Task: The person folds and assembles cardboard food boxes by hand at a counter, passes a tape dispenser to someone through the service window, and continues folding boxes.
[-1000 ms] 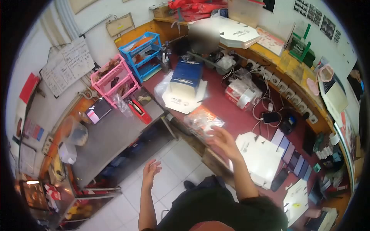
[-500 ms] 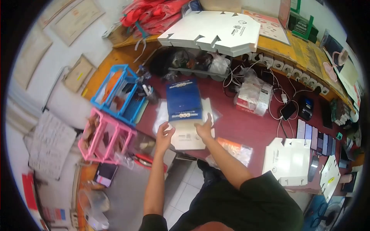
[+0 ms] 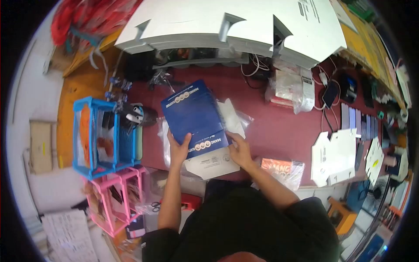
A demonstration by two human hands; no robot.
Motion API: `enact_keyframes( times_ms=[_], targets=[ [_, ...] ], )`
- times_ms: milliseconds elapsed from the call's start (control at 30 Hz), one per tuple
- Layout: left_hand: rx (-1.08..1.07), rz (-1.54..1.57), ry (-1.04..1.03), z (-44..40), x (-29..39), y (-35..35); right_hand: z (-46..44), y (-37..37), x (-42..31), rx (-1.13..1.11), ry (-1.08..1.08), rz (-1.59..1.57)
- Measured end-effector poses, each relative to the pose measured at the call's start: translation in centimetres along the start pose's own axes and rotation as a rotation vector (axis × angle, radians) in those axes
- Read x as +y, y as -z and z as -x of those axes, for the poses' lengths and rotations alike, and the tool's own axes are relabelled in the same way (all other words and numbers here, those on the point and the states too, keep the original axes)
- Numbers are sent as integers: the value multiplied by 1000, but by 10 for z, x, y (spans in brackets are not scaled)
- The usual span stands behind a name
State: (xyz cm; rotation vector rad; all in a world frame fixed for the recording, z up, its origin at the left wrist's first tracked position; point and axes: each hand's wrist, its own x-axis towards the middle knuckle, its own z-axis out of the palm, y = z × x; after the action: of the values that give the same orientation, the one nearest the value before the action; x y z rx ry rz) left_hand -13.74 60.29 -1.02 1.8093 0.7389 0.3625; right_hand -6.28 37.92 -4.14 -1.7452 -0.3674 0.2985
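Note:
A blue printed cardboard box (image 3: 194, 115) with white lettering lies tilted at the middle of the dark red tabletop. My left hand (image 3: 179, 148) grips its lower left edge, thumb on the blue face and fingers underneath. At the lower right edge, my right hand (image 3: 239, 151) is closed on the box, its fingertips partly hidden. A white printed cardboard panel (image 3: 213, 164) shows below the blue part; whether it is joined to the box I cannot tell. Clear plastic and another white cardboard piece (image 3: 231, 118) stick out from under the box.
Stacked white cardboard sheets (image 3: 183, 22) overhang the back. Blue (image 3: 89, 170) and pink (image 3: 114, 227) racks and a pen cup (image 3: 148, 117) stand left. To the right are a plastic-wrapped packet (image 3: 290, 91), an orange-and-white packet (image 3: 281, 170), flat white cardboard (image 3: 334, 157) and several phones (image 3: 352, 120).
My hands have closed on the sides of the blue box, and the box has turned. The view has shifted, so the cardboard stack looks larger.

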Motion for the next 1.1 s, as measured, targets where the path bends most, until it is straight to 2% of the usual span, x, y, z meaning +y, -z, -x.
enact_keyframes(
  times_ms=[67, 100, 167, 200, 233, 267, 300, 333, 367, 400, 433, 467, 500, 600, 667, 800, 900, 1000, 1067, 1100],
  targets=[
    [-8, -1, 33, 1, 1, 3, 1, -4, 3, -17, 113, 38],
    [-42, -3, 14, 0, 4, 2, -1, -3, 1, 22, 111, 41],
    [-21, -120, -31, 5, 7, 1, 4, 2, -4, -68, 69, 96],
    [-39, -136, -24, 4, 4, 2, 7, 0, -3, -35, 67, 116],
    [-12, -168, -22, 5, 3, 1, 11, -5, 0, -64, 35, 53],
    [36, -457, -17, 3, -19, 5, 13, -7, 4, -62, 13, 2],
    [29, -291, -126, 0, -21, 1, 12, -12, 16, -45, 114, 13],
    [5, -203, -22, 7, 2, -1, 12, -17, 28, -25, 214, 25],
    [-12, -69, -52, 4, -10, -3, 13, -20, 37, -16, 180, 19],
    [16, -96, -134, 5, -8, -5, 13, -22, 31, 60, 186, 64],
    [-4, -37, -146, 1, -21, -6, 14, -21, 7, 104, 87, 62],
    [1, 76, -268, -5, -33, -10, 11, -26, 17, 160, 163, 80],
    [26, 77, -193, -4, -33, -11, 12, -24, 8, 154, 122, 73],
    [-10, 192, -246, -3, -27, -13, 13, -23, 11, 223, 263, 64],
    [-24, 253, -187, -6, -34, -13, 18, -21, 11, 130, 180, 144],
    [14, 213, -241, -16, -52, -14, 11, -19, 11, 83, 174, 149],
    [-6, 216, -182, -16, -49, -11, 7, -21, 7, 72, 145, 203],
    [-39, 117, -213, -21, -57, -8, 8, -35, 18, 158, 135, 62],
    [-42, 72, -201, -20, -53, -8, 3, -41, 32, 328, 125, -117],
    [-37, 70, -200, -20, -52, -8, 0, -38, 38, 323, 126, -119]
  ],
)
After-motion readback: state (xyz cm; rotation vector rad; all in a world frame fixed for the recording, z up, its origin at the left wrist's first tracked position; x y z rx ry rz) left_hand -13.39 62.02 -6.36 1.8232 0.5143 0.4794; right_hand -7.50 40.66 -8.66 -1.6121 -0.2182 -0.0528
